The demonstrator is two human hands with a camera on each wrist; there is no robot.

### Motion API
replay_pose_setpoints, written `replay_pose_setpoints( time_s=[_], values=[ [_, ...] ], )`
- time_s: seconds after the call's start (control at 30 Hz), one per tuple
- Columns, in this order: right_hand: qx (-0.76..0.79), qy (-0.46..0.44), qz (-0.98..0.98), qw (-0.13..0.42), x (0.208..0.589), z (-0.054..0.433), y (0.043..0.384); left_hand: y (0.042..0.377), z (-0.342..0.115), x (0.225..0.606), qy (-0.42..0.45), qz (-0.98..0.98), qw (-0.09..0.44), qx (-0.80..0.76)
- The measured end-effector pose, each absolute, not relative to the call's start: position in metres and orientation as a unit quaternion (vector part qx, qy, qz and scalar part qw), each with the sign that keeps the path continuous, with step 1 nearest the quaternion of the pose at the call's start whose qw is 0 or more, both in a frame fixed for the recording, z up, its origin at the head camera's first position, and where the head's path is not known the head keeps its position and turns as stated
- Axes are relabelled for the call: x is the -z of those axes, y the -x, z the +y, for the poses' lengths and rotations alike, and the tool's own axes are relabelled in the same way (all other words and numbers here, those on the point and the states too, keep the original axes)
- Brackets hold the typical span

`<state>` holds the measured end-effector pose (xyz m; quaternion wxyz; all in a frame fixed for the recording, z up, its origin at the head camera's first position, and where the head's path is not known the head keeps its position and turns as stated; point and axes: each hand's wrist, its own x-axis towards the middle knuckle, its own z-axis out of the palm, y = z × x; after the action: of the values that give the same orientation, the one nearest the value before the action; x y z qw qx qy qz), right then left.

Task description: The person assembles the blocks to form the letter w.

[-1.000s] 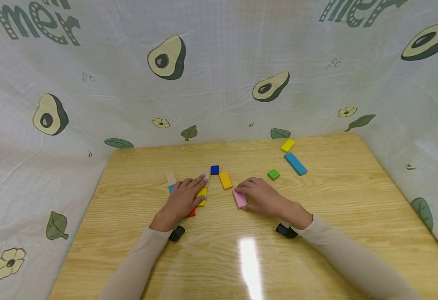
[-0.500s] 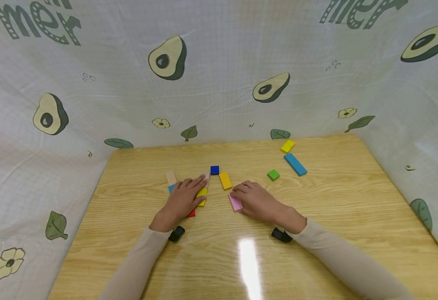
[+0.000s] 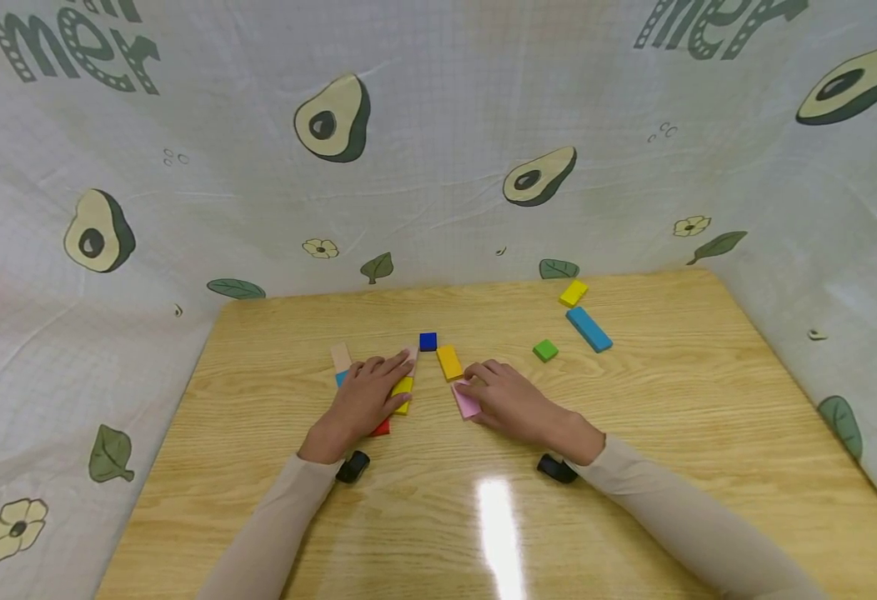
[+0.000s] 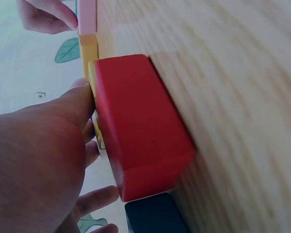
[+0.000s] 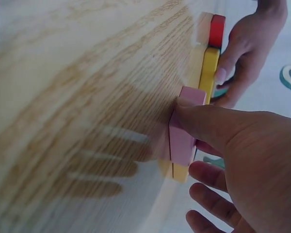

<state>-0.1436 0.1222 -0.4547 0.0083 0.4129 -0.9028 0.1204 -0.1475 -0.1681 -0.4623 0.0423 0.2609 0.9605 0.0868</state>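
Your right hand (image 3: pixel 517 404) has just drawn the pink rectangular block (image 3: pixel 466 402), seemingly painted wood, leftward across the pale wood-grain table (image 3: pixel 408 517). It now lies at the near end of the orange rectangular wooden-looking block (image 3: pixel 449 363), at most a sliver away; from above you can't tell whether they touch. That suggests, as a judgement, that lining up these two is well along but unfinished, since your thumb and finger pinch the pink one. Your left hand (image 3: pixel 366 396) has stayed put, fingers spread loosely over the left cluster, apart from your right.

The head view alone shows the loose pieces: the dark blue glossy cube (image 3: pixel 428 342) left of the orange block's far end, the small green square block (image 3: pixel 546 350) to the right, and beyond it the long blue flat block (image 3: pixel 589 329).

Your right wrist view shows what the head view hides: your thumb pressed against the pink block's near side. Your left wrist view bares the red smooth rectangular block (image 4: pixel 143 126), mostly covered from above, and your thumb touching the yellow flat block (image 3: pixel 403 396) behind it.
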Motion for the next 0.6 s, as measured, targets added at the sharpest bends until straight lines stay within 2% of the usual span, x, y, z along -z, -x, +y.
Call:
replay_pose_setpoints(
  time_s=[0.6],
  values=[
    [-0.119,-0.413,-0.903,0.017,0.4580,0.1169,0.1480,0.1492,-0.1688,0.4599,-0.266,0.958,0.044,-0.097]
  ],
)
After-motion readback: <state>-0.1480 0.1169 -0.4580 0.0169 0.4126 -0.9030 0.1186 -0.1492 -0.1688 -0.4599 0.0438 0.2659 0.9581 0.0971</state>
